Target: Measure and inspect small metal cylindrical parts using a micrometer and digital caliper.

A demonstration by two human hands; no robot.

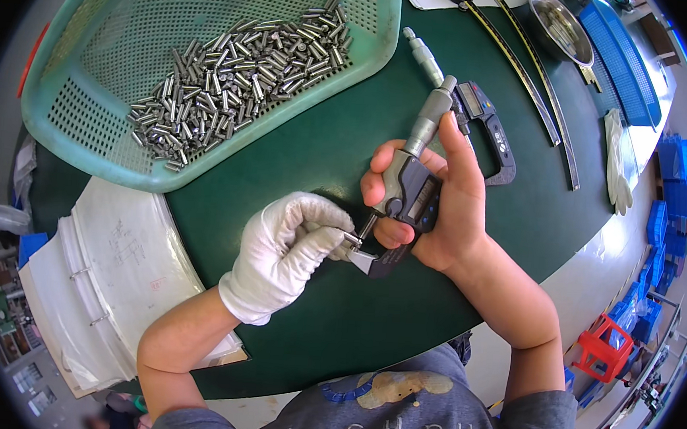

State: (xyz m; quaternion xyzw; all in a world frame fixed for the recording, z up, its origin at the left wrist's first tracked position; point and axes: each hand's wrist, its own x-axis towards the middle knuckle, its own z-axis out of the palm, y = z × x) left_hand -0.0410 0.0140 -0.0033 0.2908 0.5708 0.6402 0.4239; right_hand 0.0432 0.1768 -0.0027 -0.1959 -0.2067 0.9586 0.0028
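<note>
Head view: the white-gloved left hand is pinching a small silver cylindrical metal pin in its fingertip grip. The bare right hand is gripping a grey-and-black digital micrometer. The pin is sitting at the micrometer's measuring gap, nearer the left grip, its long axis apparently running crosswise to the spindle.

From where I watch, the small pins are bare metal — smooth and glossy; their basket looks like plastic, with a dull sheen; the worn glove is matt cloth; the held micrometer mixes satin metal with dark, plastic-looking casing; glossy clear film covers the binder's paper; the tabletop looks smooth.
</note>
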